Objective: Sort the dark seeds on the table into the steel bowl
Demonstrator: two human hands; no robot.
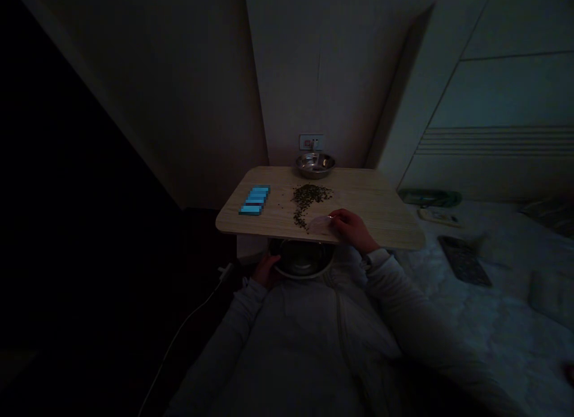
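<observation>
Pretty dark in here. Blue blocks (pixel 255 200) sit well left of both hands. The left hand (pixel 265 270) is curled on the rim of the bowl (pixel 302 260), holding it under the table's (pixel 381 207) near edge. The seeds (pixel 309 198) form a heap with a trail, its long axis running away from the right hand's grip, up and slightly left. The card (pixel 319 224) (plastic maybe, can't tell) touches the trail's near end, with the right hand (pixel 352 228) pinched shut on it, so that's the nearer hand. The bowl sits just below-left of that grip. A far bowl (pixel 315 164) stands beyond the heap.
</observation>
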